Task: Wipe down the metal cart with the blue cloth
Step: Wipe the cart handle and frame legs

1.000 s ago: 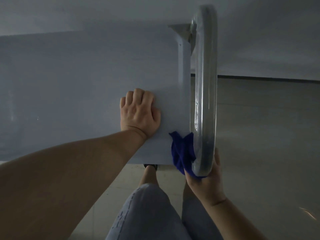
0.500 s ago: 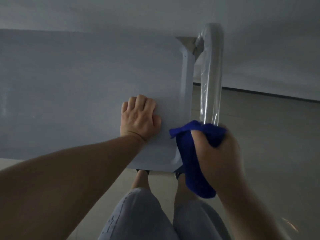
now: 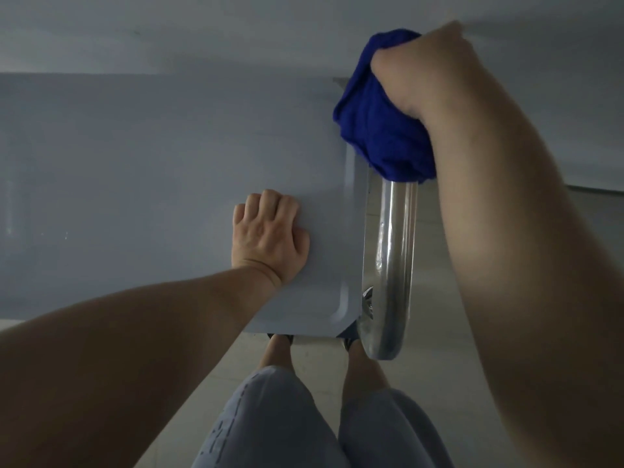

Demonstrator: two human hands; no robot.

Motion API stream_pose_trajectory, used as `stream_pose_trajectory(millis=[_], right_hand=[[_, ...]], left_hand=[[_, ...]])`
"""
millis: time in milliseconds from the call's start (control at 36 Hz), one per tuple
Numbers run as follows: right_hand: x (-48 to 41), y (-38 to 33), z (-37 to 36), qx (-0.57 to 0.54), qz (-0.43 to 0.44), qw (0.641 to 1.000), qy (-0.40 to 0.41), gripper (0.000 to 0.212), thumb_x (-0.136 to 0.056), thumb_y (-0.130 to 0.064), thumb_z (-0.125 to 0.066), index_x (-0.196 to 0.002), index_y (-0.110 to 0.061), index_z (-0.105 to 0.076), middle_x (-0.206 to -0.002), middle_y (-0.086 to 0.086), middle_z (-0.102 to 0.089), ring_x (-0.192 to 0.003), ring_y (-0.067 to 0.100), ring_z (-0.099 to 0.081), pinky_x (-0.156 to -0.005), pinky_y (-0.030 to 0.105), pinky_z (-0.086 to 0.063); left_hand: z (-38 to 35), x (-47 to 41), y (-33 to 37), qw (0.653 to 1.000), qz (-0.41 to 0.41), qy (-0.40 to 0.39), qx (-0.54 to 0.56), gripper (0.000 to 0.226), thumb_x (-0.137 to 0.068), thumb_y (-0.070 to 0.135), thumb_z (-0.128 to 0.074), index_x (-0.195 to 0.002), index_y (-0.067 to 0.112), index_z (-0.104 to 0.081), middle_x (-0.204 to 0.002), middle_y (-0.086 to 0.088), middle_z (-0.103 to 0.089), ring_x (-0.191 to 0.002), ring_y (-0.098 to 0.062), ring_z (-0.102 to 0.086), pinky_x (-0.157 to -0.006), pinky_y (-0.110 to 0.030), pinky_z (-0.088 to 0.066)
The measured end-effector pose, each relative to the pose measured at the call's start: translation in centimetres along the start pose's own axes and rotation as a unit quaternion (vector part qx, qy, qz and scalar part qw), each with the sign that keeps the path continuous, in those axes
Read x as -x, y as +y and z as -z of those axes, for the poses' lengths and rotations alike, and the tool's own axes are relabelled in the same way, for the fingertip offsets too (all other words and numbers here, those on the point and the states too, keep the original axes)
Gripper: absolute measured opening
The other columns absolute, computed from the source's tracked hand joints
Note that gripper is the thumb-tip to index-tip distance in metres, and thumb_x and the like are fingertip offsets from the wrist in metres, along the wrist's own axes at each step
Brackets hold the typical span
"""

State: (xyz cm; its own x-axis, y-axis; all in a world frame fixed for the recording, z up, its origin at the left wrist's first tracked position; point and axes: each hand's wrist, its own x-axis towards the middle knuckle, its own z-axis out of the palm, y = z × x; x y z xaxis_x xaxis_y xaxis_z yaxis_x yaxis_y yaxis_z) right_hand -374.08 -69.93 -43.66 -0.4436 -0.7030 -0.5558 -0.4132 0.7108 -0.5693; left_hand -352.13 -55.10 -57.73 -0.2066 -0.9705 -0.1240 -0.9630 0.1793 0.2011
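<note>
- Cart (image 3: pixel 152 184) fills the view from 9 o'clock to the centre, its flat grey top seen from above. Its near right corner lies toward 5 o'clock, just above the person's legs (image 3: pixel 280 417).
- Its shiny tube handle (image 3: pixel 395 258) stands just off the top's right edge, at 3 o'clock from the left hand (image 3: pixel 270 238). The handle's long axis runs from 6 o'clock to 12 o'clock. The near end curves down and the far end is hidden under the cloth.
- The blue cloth (image 3: pixel 378 130) is bunched round the far part of the handle, at 1 o'clock in the view. The right hand (image 3: pixel 422 69) clutches it, fingers apparently wrapped over cloth and tube together.
- The left hand rests on the top with fingers curled under, holding nothing. It appears to be steadying the cart.
- The step in hand looks like wiping the handle. To do it well:
  - Squeeze the cloth fully round the tube and draw it along the axis toward 6 o'clock in one long stroke.
  - Follow the bend at the near end, and roll the wrist so the underside gets covered.
  - Lean on the left fist so the cart cannot roll.
- The cart's long side seems to run from 9 to 3 o'clock, though its left end is out of view.
</note>
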Motion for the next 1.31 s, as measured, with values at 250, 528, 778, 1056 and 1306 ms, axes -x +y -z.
stream_pose_trajectory(millis=[250, 528, 778, 1056, 1306], right_hand=[[8.2, 5.3, -1.9, 0.007, 0.111, 0.985, 0.134, 0.067, -0.089, -0.059, -0.072, -0.131, -0.017, -0.040, -0.122, 0.000, -0.065, -0.103, 0.026, -0.071, -0.085, 0.044, -0.061], [10.8, 8.0, -2.0, 0.107, 0.059, 0.991, 0.053, 0.042, -0.105, -0.057, -0.041, -0.110, -0.016, -0.051, -0.091, -0.002, -0.061, -0.079, 0.019, -0.058, -0.063, 0.034, -0.037], [4.3, 3.1, -0.7, 0.129, 0.006, 0.992, 0.000, 0.066, -0.107, -0.065, -0.037, -0.095, -0.003, -0.060, -0.077, 0.006, -0.058, -0.063, 0.019, -0.052, -0.052, 0.031, -0.031], [-1.2, -1.8, 0.5, 0.064, -0.096, 0.980, -0.159, 0.027, -0.095, -0.043, -0.062, -0.090, -0.017, -0.066, -0.088, 0.017, -0.073, -0.078, 0.030, -0.065, -0.073, 0.039, -0.051], [-2.0, -3.0, 0.6, 0.371, -0.044, 0.900, -0.226, 0.031, -0.097, -0.017, -0.053, -0.078, 0.006, -0.064, -0.063, 0.026, -0.064, -0.066, 0.038, -0.060, -0.076, 0.048, -0.048]], left_hand=[[0.1, 0.0, 0.0, 1.000, 0.000, -0.005, 0.010, 0.019, -0.078, 0.030, -0.056, -0.090, 0.015, -0.056, -0.097, -0.010, -0.052, -0.088, -0.034, -0.047, -0.078, -0.046, -0.040], [0.2, 0.0, 0.0, 1.000, -0.005, -0.012, 0.022, 0.020, -0.080, 0.033, -0.058, -0.089, 0.015, -0.057, -0.095, -0.008, -0.052, -0.087, -0.033, -0.048, -0.078, -0.044, -0.040], [0.3, -0.2, -0.1, 0.999, -0.007, -0.023, 0.029, 0.024, -0.078, 0.036, -0.057, -0.089, 0.016, -0.058, -0.095, -0.008, -0.053, -0.087, -0.033, -0.048, -0.079, -0.045, -0.040], [0.1, -0.3, -0.1, 0.999, -0.011, -0.016, 0.027, 0.021, -0.076, 0.033, -0.059, -0.087, 0.016, -0.058, -0.095, -0.008, -0.053, -0.088, -0.033, -0.048, -0.079, -0.044, -0.039], [0.2, -0.1, -0.1, 1.000, -0.007, -0.020, 0.018, 0.020, -0.077, 0.031, -0.060, -0.087, 0.015, -0.057, -0.094, -0.008, -0.053, -0.087, -0.033, -0.047, -0.079, -0.043, -0.038]])
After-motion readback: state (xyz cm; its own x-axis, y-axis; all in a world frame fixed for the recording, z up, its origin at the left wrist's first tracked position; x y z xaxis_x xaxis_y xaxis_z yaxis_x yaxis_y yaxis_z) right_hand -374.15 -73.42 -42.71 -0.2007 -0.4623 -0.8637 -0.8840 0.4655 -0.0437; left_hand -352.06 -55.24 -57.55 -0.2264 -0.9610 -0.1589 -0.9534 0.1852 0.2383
